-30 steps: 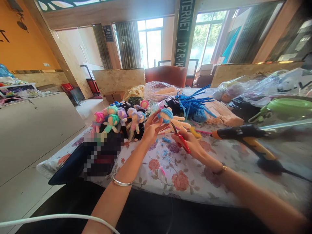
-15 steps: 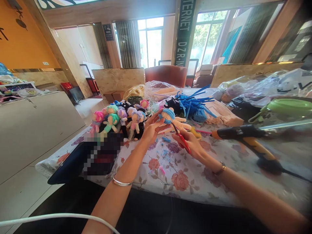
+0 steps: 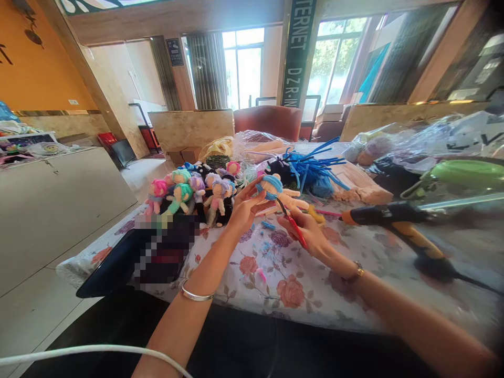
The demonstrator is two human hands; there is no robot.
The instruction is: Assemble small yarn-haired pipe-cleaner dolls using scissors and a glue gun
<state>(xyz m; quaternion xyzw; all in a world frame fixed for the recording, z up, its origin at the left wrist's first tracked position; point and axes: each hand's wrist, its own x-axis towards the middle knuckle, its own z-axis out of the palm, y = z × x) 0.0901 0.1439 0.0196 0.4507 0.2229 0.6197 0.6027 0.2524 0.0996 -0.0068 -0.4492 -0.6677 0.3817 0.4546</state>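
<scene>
A small doll (image 3: 271, 185) with blue hair and a cream body is held by the head in my left hand (image 3: 247, 206), whose fingers are closed round it. My right hand (image 3: 305, 230) is closed on red-handled scissors (image 3: 296, 231). Their dark curved tip touches the lower edge of the blue hair. The doll's limbs stick out to the right, above my right hand. Small blue scraps (image 3: 268, 226) lie on the flowered tablecloth (image 3: 236, 283) below the hands.
Finished dolls (image 3: 181, 195) crowd the table at left, behind a dark tray (image 3: 112, 268). Blue stems (image 3: 315, 168) lie behind my hands. At right are a glue gun (image 3: 409, 226), a green bowl (image 3: 464, 174) and plastic bags (image 3: 441, 137). A white cable (image 3: 98, 348) crosses the lower left.
</scene>
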